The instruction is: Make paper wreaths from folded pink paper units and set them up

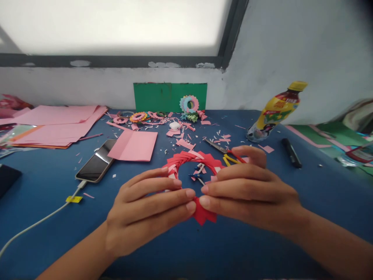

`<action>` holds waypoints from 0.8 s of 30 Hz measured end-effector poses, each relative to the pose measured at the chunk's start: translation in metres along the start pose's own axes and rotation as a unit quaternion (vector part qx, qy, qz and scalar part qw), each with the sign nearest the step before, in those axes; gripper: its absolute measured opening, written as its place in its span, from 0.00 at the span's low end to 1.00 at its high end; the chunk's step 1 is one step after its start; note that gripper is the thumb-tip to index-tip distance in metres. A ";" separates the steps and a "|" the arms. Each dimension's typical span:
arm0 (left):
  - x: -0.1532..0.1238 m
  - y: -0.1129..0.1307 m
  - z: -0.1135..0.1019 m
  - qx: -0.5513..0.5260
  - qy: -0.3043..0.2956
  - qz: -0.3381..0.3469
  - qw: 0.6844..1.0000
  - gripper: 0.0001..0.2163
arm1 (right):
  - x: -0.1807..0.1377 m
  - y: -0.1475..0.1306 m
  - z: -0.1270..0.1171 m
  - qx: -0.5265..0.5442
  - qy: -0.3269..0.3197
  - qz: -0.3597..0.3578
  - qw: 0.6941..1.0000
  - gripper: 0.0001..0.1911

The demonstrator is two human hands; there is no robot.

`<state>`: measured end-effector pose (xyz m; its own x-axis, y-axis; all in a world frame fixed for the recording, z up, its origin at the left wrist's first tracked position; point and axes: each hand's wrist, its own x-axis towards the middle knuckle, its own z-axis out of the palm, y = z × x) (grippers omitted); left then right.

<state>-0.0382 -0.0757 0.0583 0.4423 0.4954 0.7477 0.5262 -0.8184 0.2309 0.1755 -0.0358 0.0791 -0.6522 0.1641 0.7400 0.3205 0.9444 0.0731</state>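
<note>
A folded paper ring [186, 156], red with some pink-white pieces and a jagged outer edge, is held up over the blue table. My left hand [148, 204] grips its left side, fingers laid along the lower left of the ring. On the opposite side my right hand [250, 190] holds it, with the fingertips near the bottom and the index finger raised. Both sets of fingertips almost meet at the lower rim, hiding part of it. Behind my right hand lie scissors [217, 146] with red and yellow handles, partly covered.
A phone [97, 161] with a white cable [43, 222] lies left, beside folded pink paper [140, 146]. Pink sheets [58, 120] are stacked farther left. Paper scraps and small paper rings [139, 116] lie at the back. A bottle [275, 112] and a black marker [291, 153] are on the right.
</note>
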 end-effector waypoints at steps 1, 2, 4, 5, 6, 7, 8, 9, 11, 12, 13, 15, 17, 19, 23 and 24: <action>0.000 0.000 0.000 -0.005 0.000 -0.004 1.000 0.12 | 0.000 0.000 0.001 0.000 0.004 0.001 1.000 0.09; 0.001 -0.001 0.000 -0.008 0.000 -0.006 1.000 0.12 | 0.000 -0.001 0.003 0.000 0.009 0.005 1.000 0.10; 0.002 -0.003 0.002 -0.009 0.005 -0.016 1.000 0.13 | -0.001 0.000 0.006 0.009 0.022 0.009 1.000 0.09; 0.002 -0.004 0.004 -0.012 0.018 -0.009 1.000 0.13 | -0.001 0.001 0.008 0.014 0.025 0.017 0.999 0.09; 0.003 -0.006 0.007 -0.013 0.031 -0.003 0.999 0.13 | -0.002 0.003 0.009 0.021 0.025 0.026 0.999 0.08; 0.004 -0.009 0.010 -0.020 0.052 0.006 0.998 0.13 | -0.003 0.004 0.011 0.031 0.021 0.040 0.999 0.08; 0.005 -0.011 0.014 -0.024 0.068 0.004 0.997 0.13 | -0.003 0.006 0.014 0.045 0.014 0.063 0.997 0.07; 0.006 -0.013 0.017 -0.029 0.077 -0.010 0.997 0.13 | -0.003 0.008 0.016 0.065 0.000 0.096 0.993 0.06; 0.007 -0.017 0.024 -0.059 0.106 -0.111 0.986 0.13 | -0.003 0.012 0.021 0.121 -0.045 0.181 0.975 0.07; 0.008 -0.018 0.026 -0.078 0.112 -0.163 0.977 0.13 | -0.003 0.014 0.024 0.151 -0.073 0.231 0.958 0.08; 0.009 -0.019 0.028 -0.099 0.112 -0.214 0.965 0.12 | -0.003 0.016 0.026 0.180 -0.103 0.279 0.938 0.10; 0.010 -0.022 0.031 -0.137 0.095 -0.287 0.943 0.10 | -0.003 0.020 0.030 0.242 -0.144 0.366 0.887 0.14; 0.010 -0.023 0.032 -0.169 0.079 -0.338 0.923 0.09 | -0.003 0.023 0.033 0.300 -0.158 0.432 0.836 0.16; 0.011 -0.023 0.032 -0.187 0.073 -0.376 0.905 0.09 | -0.004 0.025 0.034 0.337 -0.162 0.463 0.804 0.17; 0.013 -0.023 0.033 -0.204 0.064 -0.425 0.880 0.08 | -0.004 0.026 0.035 0.356 -0.168 0.476 0.786 0.17; 0.014 -0.022 0.034 -0.214 0.062 -0.430 0.875 0.07 | -0.004 0.026 0.035 0.364 -0.167 0.479 0.781 0.17</action>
<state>-0.0193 -0.0407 0.0426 -0.0799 0.9680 0.2380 0.2938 -0.2053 0.9336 0.1621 -0.0023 0.0550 -0.5349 0.8449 -0.0018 0.3750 0.2355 -0.8966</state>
